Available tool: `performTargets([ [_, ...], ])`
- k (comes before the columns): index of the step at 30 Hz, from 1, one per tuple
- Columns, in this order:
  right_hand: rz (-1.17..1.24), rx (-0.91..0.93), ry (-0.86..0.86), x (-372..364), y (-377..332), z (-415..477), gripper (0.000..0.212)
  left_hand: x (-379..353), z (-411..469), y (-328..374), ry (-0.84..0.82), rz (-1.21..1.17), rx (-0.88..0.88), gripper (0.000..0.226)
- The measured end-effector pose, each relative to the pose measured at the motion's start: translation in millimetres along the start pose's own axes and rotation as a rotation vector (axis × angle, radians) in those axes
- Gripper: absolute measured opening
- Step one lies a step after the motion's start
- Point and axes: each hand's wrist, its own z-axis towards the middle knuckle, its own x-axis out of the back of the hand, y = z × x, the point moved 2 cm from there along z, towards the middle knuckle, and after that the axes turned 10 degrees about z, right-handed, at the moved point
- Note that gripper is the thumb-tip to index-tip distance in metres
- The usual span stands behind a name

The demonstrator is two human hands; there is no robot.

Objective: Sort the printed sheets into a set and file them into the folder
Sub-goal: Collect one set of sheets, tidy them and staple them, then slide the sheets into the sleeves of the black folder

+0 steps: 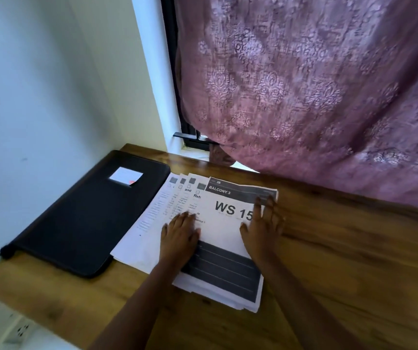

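The printed sheets (pixel 152 223) lie on the wooden table (pixel 341 261) just to the right of the black folder (pixel 84 215), their near-left corner touching or slightly overlapping the folder's right edge. They are fanned, so that the header strips of several lower pages step out towards the folder from under the top sheet (pixel 225 236), which reads "BALCONY 3" and "WS 15". That fan probably lets each page be read and ordered before the set is squared up. Both hands rest flat on the pile. The left hand (pixel 178 234) lies on the side nearer the folder, its grip spread with fingers straight, pressing down and pinching nothing. The right hand (pixel 263 231) lies at the sheet's far edge from the folder, its grip likewise flat and splayed, with the fingertips reaching onto the dark header band. Held this way, the hands seem set to steady the pile or slide the pages together. The folder itself lies closed and flat, with a pale label (pixel 125 176) on its cover. What it holds cannot be seen, and no sheet is inside it as far as the view shows, so the filing appears not yet begun. Beyond the sheets, further right of the folder, a mauve patterned curtain (pixel 316 84) hangs down to the table's back edge.
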Motion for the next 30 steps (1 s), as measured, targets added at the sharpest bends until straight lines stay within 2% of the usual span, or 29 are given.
performTargets([
  [3, -0.042, 0.220, -0.126, -10, -29, 0, 0.074, 9, 0, -8, 0.058, -0.104, 0.030, 0.053],
  [5, -0.026, 0.313, -0.159, -18, -42, -1, 0.069, 29, 0, -31, 0.261, -0.150, 0.155, 0.053],
  [7, -0.034, 0.377, -0.202, -28, -52, -5, 0.067, 57, -6, -73, 0.491, -0.132, 0.465, 0.059],
  [8, -0.053, 0.411, -0.227, -35, -56, -9, 0.067, 69, -13, -97, 0.550, -0.159, 0.644, 0.067],
  [11, -0.060, 0.484, -0.267, -48, -67, -21, 0.069, 85, -34, -162, 0.512, -0.435, 1.098, 0.089],
  [13, -0.013, 0.551, -0.281, -56, -84, -28, 0.067, 84, -46, -189, 0.522, -0.809, 1.262, 0.093],
  [16, 0.080, 0.631, -0.435, -67, -124, -35, 0.060, 85, -57, -192, 0.657, -1.247, 1.236, 0.080],
  [18, 0.063, 0.679, -0.528, -81, -149, -35, 0.059, 93, -59, -191, 0.697, -1.375, 1.196, 0.072],
  [21, 0.004, 0.790, -0.608, -98, -179, -39, 0.064, 105, -58, -199, 0.705, -1.502, 1.245, 0.058],
  [24, 0.002, 0.828, -0.647, -115, -189, -50, 0.066, 116, -58, -213, 0.546, -1.630, 1.320, 0.044],
  [27, 0.047, 0.792, -0.628, -126, -182, -57, 0.068, 117, -56, -228, 0.405, -1.667, 1.334, 0.050],
  [30, 0.080, 0.789, -0.617, -132, -172, -59, 0.076, 111, -51, -240, 0.344, -1.742, 1.226, 0.039],
])
